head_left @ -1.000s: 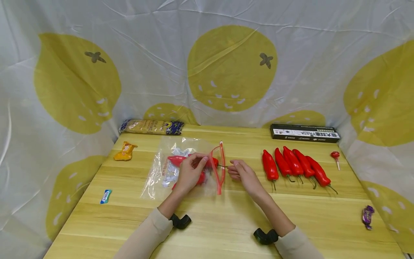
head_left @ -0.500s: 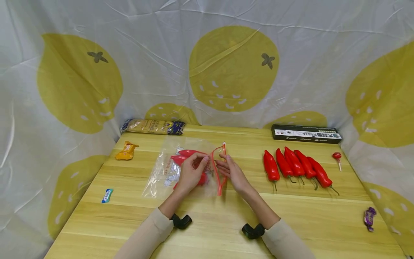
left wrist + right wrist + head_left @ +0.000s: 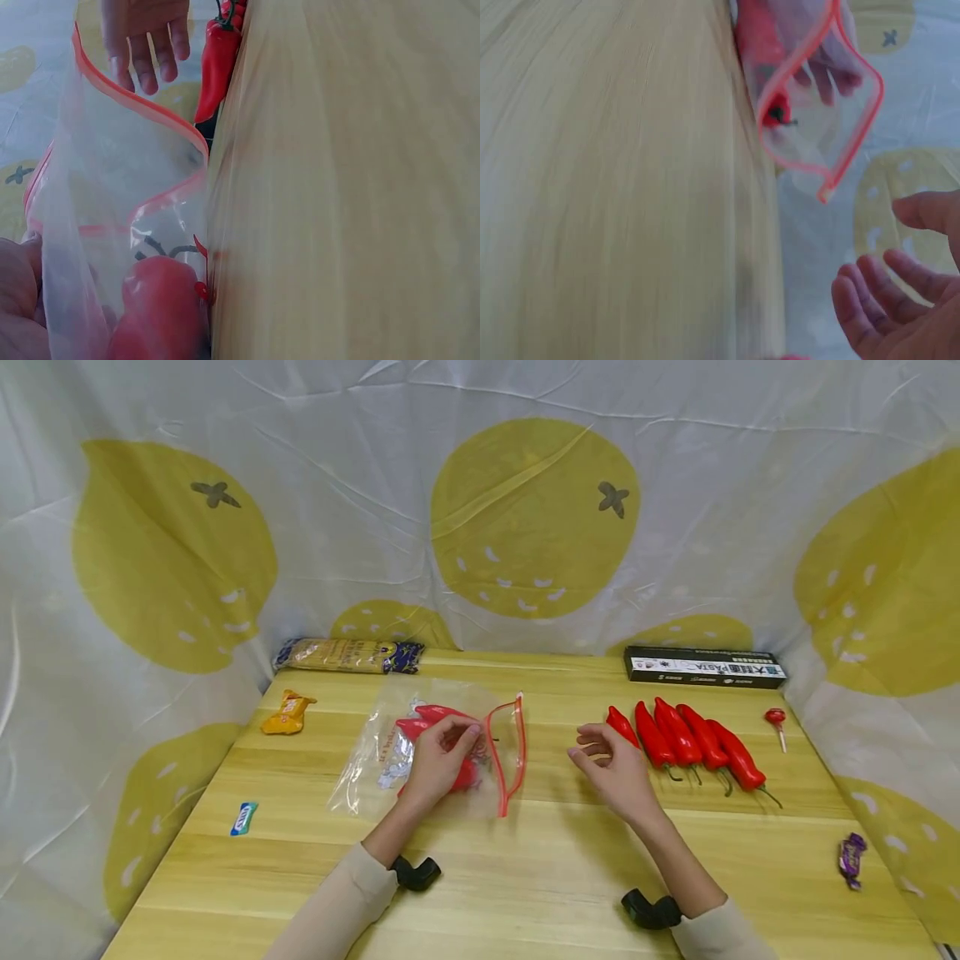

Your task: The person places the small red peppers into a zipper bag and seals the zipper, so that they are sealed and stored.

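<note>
A person's left hand (image 3: pixel 438 764) is pinching a clear, red-edged zip bag (image 3: pixel 393 762) near its open mouth; the bag is lying on a wooden desk (image 3: pixel 517 885) with red peppers (image 3: pixel 412 727) inside. The right hand (image 3: pixel 619 770) is hovering, thumb and fingers apart, between the bag and five loose peppers (image 3: pixel 677 735) (the leftmost partly hidden behind it).
</note>
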The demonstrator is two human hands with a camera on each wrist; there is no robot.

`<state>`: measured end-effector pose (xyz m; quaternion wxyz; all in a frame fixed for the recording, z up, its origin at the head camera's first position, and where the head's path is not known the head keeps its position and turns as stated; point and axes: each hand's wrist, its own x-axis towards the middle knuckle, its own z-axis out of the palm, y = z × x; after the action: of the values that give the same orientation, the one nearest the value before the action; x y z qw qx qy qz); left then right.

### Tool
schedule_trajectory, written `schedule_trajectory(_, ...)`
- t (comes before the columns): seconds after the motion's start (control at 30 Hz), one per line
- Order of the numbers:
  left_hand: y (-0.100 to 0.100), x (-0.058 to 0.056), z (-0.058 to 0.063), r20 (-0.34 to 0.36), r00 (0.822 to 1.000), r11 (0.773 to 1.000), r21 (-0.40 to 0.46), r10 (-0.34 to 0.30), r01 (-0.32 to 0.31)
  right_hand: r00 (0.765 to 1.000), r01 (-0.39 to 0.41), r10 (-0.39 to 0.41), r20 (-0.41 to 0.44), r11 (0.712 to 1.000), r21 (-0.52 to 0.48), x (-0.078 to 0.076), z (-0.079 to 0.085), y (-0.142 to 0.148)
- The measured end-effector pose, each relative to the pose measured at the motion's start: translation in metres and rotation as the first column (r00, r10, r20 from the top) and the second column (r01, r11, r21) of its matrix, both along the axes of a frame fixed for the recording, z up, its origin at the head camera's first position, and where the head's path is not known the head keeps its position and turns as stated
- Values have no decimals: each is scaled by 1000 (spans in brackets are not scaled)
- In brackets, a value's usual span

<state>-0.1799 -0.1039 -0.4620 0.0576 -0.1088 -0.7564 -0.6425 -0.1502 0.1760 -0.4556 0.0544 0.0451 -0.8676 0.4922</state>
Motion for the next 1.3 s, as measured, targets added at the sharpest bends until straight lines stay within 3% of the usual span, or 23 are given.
schedule_trajectory(0.1,0,0,1,7,1000,1000,-1,-5,5,996,85,-82,-35,991,103,3,1,19)
schedule_trajectory(0.3,0,2,4,-3,1000,1000,5,-8,8,977,213,-201,-72,936,281,6,-1,44)
schedule_trajectory(0.77,0,3,9,-30,999,998,-54,21,-23,986,151,-169,-1,879,452,5,-5,56)
schedule_trajectory(1.1,0,4,14,-15,999,998,-61,33,-34,991,107,-133,30,897,429,4,-10,54)
schedule_trajectory(1.2,0,4,14,-16,999,998,-60,31,-32,991,109,-128,33,932,345,3,-12,52)
schedule_trajectory(1.3,0,5,14,-21,999,997,-64,38,-39,996,52,-65,59,979,197,2,-12,46)
